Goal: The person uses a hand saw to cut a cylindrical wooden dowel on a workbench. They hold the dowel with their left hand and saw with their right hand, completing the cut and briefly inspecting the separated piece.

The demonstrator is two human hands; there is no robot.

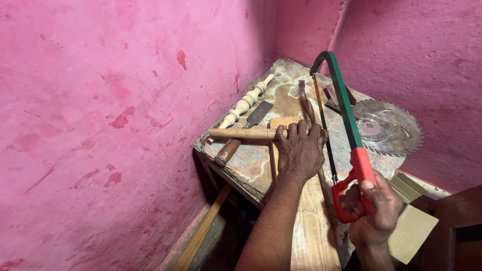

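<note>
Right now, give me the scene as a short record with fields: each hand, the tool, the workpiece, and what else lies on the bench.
left hand: pressed down on a wooden rod, pinning it across the bench
right hand: gripping the red handle of a hacksaw
hacksaw: green frame, blade running beside the left hand's fingers
rod: plain, lying crosswise, free end pointing toward the pink wall
other items: turned spindle, chisel with wooden handle, circular saw blade
bench: worn wooden top in a corner
</note>
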